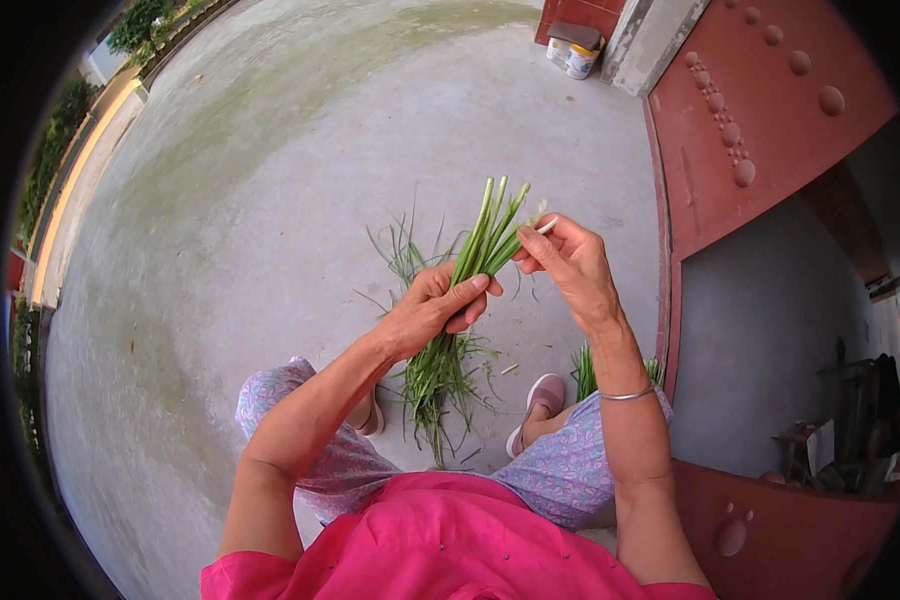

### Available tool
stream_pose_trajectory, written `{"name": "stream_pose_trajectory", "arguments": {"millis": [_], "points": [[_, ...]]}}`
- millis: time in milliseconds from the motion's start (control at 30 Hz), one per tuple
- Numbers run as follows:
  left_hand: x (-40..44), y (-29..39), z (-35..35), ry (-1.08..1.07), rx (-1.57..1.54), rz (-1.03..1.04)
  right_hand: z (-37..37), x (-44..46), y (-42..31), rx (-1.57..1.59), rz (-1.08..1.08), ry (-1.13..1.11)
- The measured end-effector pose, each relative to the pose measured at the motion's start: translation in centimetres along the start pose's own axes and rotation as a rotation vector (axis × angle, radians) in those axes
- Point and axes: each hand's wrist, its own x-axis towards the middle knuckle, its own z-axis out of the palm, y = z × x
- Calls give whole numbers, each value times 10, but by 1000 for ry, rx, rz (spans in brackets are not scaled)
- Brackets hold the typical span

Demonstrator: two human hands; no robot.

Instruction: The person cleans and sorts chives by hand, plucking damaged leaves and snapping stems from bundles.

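Note:
My left hand [438, 303] is wrapped round a bunch of chives [484, 240], thumb across the stalks. Their pale green cut-looking ends point up and away from me, while long thin leaves hang down below the fist. To the right, my right hand [574, 262] pinches the white end of a single chive stalk [547, 226] between thumb and fingers, close beside the bunch. Loose chive leaves [402, 250] lie scattered on the concrete beyond my left hand. More green leaves show between my feet, partly overlapped by the hanging ones.
Another heap of green chives [584, 372] sits on the ground by my right leg, partly hidden by my forearm. A red metal door [770, 120] stands at the right, with a doorway below it. White tubs [573, 55] stand near the wall at the far end of the concrete floor [270, 230].

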Motion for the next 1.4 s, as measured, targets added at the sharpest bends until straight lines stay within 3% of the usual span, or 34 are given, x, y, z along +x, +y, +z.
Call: {"name": "stream_pose_trajectory", "arguments": {"millis": [1133, 1233, 1333, 1400], "points": [[0, 2, 2, -92, -22, -89, -14, 3, -5, 178, -40, 169], [0, 2, 2, -89, -36, -100, -18, 3, -8, 95, -76, 193], [0, 2, 1, -97, -33, -96, -22, 3, -6, -241, -143, 250], [-1, 3, 1, -101, -25, -92, -19, 1, -9, -590, -369, 310]]}}
